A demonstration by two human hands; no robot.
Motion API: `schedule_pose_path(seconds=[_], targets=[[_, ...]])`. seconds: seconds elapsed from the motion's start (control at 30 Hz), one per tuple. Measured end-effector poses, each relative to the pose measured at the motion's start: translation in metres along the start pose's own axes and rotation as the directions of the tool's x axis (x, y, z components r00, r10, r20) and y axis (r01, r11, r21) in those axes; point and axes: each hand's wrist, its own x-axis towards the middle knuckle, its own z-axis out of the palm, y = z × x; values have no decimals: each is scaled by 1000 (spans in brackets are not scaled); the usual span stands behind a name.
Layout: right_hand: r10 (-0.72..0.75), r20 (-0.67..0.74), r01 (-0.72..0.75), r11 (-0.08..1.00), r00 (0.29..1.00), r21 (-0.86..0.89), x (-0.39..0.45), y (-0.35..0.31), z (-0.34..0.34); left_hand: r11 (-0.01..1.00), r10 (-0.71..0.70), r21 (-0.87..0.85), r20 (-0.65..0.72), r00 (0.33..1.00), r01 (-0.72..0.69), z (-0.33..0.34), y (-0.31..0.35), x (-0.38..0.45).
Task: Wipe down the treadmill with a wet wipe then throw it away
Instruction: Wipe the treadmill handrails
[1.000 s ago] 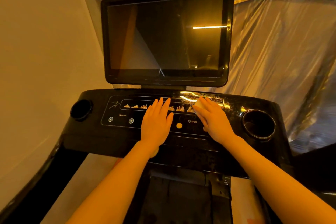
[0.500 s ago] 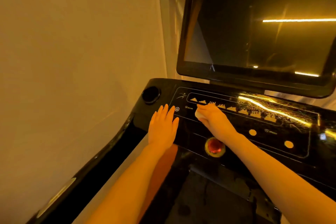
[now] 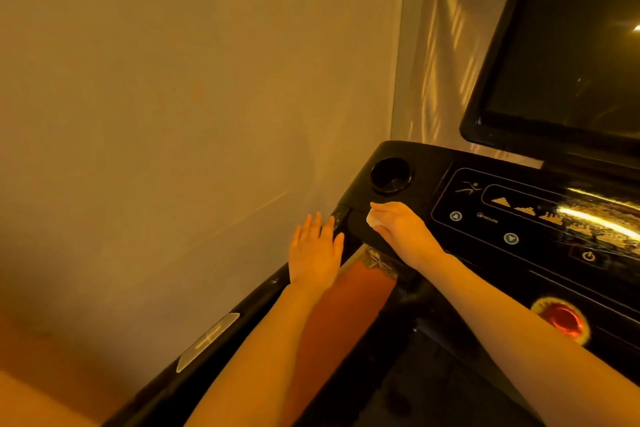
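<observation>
The black treadmill console [image 3: 433,166] fills the right side, with its dark screen [image 3: 568,45] above. My right hand [image 3: 403,230] presses a small white wet wipe [image 3: 372,219] onto the console's left corner, just below the round cup holder [image 3: 390,175]. The wipe shows only at my fingertips. My left hand [image 3: 315,250] lies flat with straight fingers over the top of the left handrail [image 3: 214,340], holding nothing.
A plain wall stands close on the left. Plastic sheeting [image 3: 436,45] hangs behind the console. A red stop button [image 3: 562,319] sits at the console's lower right. The dark belt [image 3: 433,385] lies below my arms.
My view has swung left. My right hand slid the wipe leftward from the control panel to the console's left corner. My left hand moved left onto the handrail.
</observation>
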Motion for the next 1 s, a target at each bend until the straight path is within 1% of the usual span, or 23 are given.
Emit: schedule_pose_path(seconds=[0.03, 0.07, 0.13, 0.17, 0.23, 0.27, 0.33, 0.43, 0.47, 0.53, 0.6, 0.63, 0.7, 0.77, 0.83, 0.87, 0.93, 1.0], targets=[[14, 41, -15, 999, 999, 36, 6, -8, 1, 1000, 2, -20, 1, 1000, -2, 2, -8, 1], [-21, 67, 20, 1000, 998, 11, 10, -14, 2, 1000, -8, -24, 6, 1000, 8, 5, -17, -1], [-24, 101, 21, 999, 995, 30, 23, -33, 2, 1000, -31, 0, 48, 998, 31, 13, -35, 0], [3, 127, -8, 999, 992, 36, 28, -38, 4, 999, -35, -8, 52, 998, 35, 16, -42, 0], [-47, 123, 47, 999, 991, -1, 37, -44, 12, 998, -58, -16, 53, 997, 59, 19, -52, -1], [-91, 119, 95, 995, 989, -29, 42, -44, 18, 997, -74, -22, 73, 995, 76, 21, -56, 0], [-106, 145, 104, 994, 984, 25, 53, -44, 35, 995, -94, -38, 86, 992, 98, 23, -62, -2], [-80, 237, 89, 996, 968, -28, 73, -45, 46, 992, -120, -36, 89, 989, 124, 29, -71, 2], [-106, 200, 117, 992, 974, -43, 79, -42, 51, 990, -132, -35, 89, 987, 136, 30, -73, 3], [-124, 231, 144, 987, 965, -75, 89, -36, 60, 987, -154, -32, 101, 983, 158, 32, -78, 6], [-124, 320, 156, 985, 939, -77, 96, -29, 73, 982, -181, -30, 114, 977, 185, 35, -84, 7], [-100, 382, 135, 989, 919, -66, 100, -27, 77, 978, -202, -20, 126, 971, 206, 37, -87, 7], [-113, 425, 151, 987, 898, -55, 107, -23, 81, 967, -248, -15, 149, 957, 253, 44, -93, 8], [-210, 412, 272, 958, 886, -96, 112, -21, 78, 954, -290, -33, 169, 942, 299, 53, -94, 10], [-288, 453, 393, 906, 844, -157, 117, -16, 76, 941, -320, -60, 170, 932, 334, 60, -90, 14], [-320, 475, 438, 884, 820, -161, 119, -14, 76, 935, -333, -69, 168, 928, 348, 64, -87, 16], [-311, 534, 447, 883, 786, -144, 119, -14, 74, 929, -347, -72, 171, 922, 363, 72, -83, 19], [-273, 553, 438, 878, 788, -191, 113, -16, 73, 922, -369, -52, 184, 911, 384, 79, -78, 21]])
